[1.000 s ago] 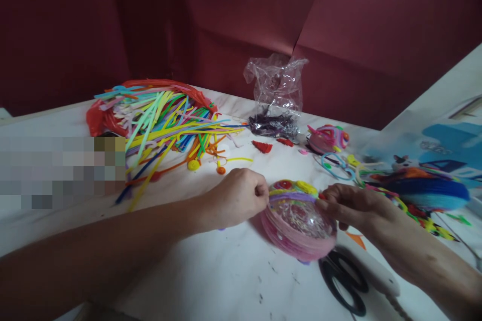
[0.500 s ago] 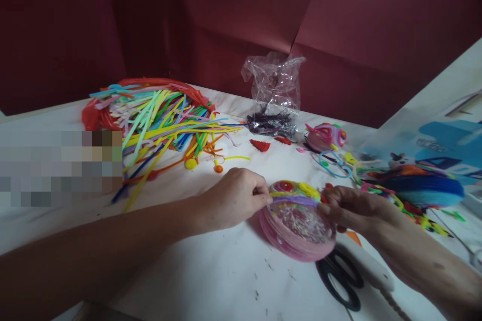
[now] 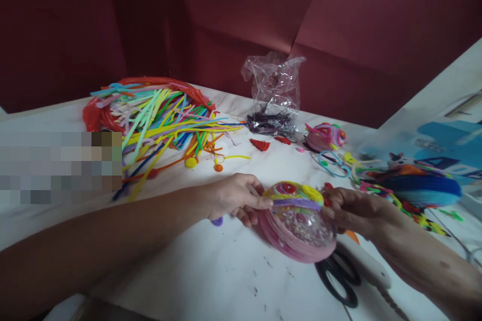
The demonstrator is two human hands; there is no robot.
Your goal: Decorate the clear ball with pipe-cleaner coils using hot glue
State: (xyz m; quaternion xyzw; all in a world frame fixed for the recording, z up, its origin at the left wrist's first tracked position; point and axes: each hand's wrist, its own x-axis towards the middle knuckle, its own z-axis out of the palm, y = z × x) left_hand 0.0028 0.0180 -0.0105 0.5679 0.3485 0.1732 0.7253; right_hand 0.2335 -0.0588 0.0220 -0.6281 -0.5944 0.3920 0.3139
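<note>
1. While both my hands frame it, the pink round craft piece point(image 3: 299, 225) sits low on the white table point(image 3: 211, 271), just in front of the black scissors point(image 3: 337, 281).
2. My left hand point(image 3: 233, 198) pinches its left rim, fingers closed on the edge.
3. My right hand point(image 3: 352, 210) grips the right rim; something red may be pinched there too, hard to tell.
4. Best to keep both pinches even so the purple band point(image 3: 297, 203) lies flat.
5. Pipe cleaners point(image 3: 161, 120) lie well apart, behind.
</note>
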